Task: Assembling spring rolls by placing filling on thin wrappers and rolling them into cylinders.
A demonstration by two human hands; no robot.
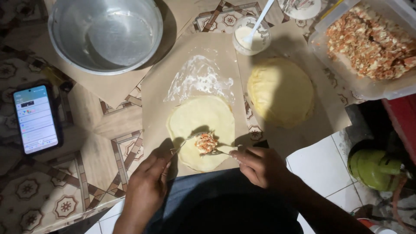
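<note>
— While both hands work over the wrapper (200,119), what does each hold?

— Left hand (146,186) is closed on a fork (181,145); right hand (260,165) is closed on a spoon (221,151). Both tips meet at the filling (205,142) heaped on the wrapper's near part.

— And around them?

— The wrapper lies on brown paper (156,99) smeared white. Beside it a stack (281,92); beyond, a cup (251,37), a bowl (105,34), a tub (368,43). A phone (35,119) lies far left.
</note>
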